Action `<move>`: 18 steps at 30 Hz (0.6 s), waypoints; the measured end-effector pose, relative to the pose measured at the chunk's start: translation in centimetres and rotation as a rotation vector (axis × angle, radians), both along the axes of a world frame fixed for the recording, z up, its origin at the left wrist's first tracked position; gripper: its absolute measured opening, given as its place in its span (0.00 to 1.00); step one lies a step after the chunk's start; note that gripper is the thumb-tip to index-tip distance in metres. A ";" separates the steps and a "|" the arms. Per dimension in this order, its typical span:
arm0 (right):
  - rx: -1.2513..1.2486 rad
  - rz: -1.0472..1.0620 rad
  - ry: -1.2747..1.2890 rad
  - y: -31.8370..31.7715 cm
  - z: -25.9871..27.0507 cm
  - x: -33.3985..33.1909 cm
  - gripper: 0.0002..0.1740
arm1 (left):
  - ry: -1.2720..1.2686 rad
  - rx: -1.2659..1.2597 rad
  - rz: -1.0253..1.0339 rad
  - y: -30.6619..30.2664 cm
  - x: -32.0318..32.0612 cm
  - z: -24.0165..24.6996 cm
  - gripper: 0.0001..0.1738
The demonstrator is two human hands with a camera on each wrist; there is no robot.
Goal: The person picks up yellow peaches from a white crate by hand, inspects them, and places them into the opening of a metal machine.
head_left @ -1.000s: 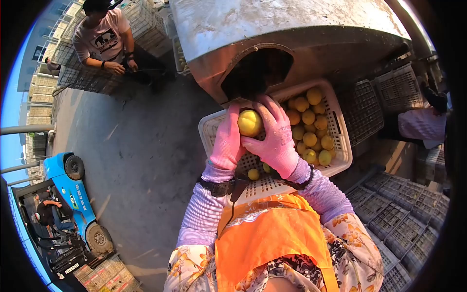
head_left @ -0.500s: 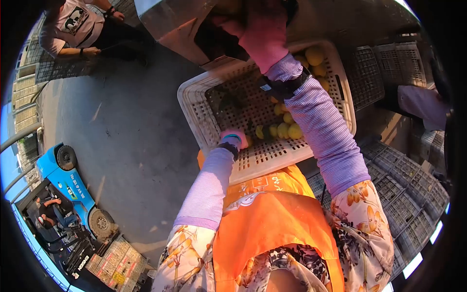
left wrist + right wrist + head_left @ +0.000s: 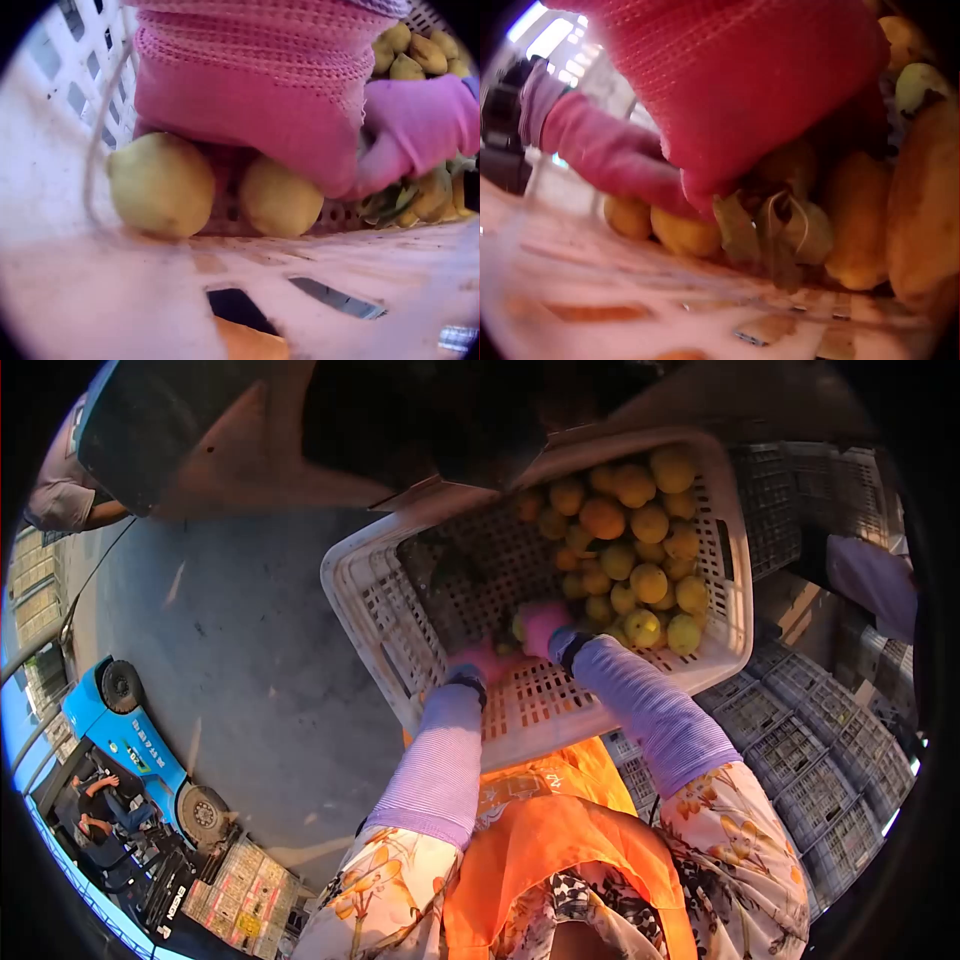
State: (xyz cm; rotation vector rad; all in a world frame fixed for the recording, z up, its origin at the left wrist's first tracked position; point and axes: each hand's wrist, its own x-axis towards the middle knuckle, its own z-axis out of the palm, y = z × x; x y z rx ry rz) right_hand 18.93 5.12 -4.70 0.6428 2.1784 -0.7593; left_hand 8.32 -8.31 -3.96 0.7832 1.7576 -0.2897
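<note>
In the head view both pink-gloved hands are low inside a white plastic crate (image 3: 375, 650). My left hand (image 3: 482, 658) is near the crate's front wall; in the left wrist view it lies over two yellow fruits (image 3: 161, 186), its fingertips hidden. Just right of it, my right hand (image 3: 543, 625) curls round a greenish fruit (image 3: 519, 626), mostly covered by the glove. The right wrist view shows dry leaves (image 3: 780, 232) beside that hand's thumb, with larger fruits to the right. Many yellow and orange fruits (image 3: 648, 582) fill the crate's right side.
A dark metal housing (image 3: 230, 450) overhangs the crate's back edge. Stacked crates (image 3: 820, 750) stand at the right, near another person's sleeve (image 3: 870, 580). A blue forklift (image 3: 140, 745) with a seated person is at the left; someone stands at the upper left.
My right hand has come down out of the housing's opening into the crate, beside my left hand. The head view has shifted forward, showing more of the crate and its fruits.
</note>
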 end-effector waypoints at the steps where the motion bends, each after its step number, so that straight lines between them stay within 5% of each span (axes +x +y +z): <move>1: -0.066 -0.142 0.087 1.3 2.3 0.1 0.32 | 0.014 -0.027 0.033 0.4 0.3 0.6 0.64; 4: -0.303 -0.557 0.426 4.3 9.2 1.1 0.41 | -0.216 0.007 0.105 -1.0 -0.7 -2.4 0.65; 6: -0.358 -0.624 0.568 5.2 13.5 1.7 0.46 | -0.257 0.132 0.143 -2.5 0.2 -5.6 0.61; 8: -0.365 -0.696 0.691 5.5 17.9 2.2 0.48 | -0.333 0.257 0.405 -1.4 0.1 -4.9 0.56; 10: -0.340 -0.744 0.793 5.2 22.1 2.1 0.48 | -0.441 0.386 0.926 1.3 0.0 -0.3 0.50; 12: -0.250 -0.735 0.888 4.6 24.5 2.0 0.48 | -0.552 0.658 1.115 3.1 -2.3 11.0 0.44; 15: -0.220 -0.796 0.958 3.5 28.7 1.0 0.47 | -0.698 0.902 1.257 4.2 -3.2 23.5 0.39; 18: -0.016 -0.762 1.099 3.3 30.1 -1.1 0.46 | -0.759 0.951 1.292 3.7 -4.7 26.3 0.38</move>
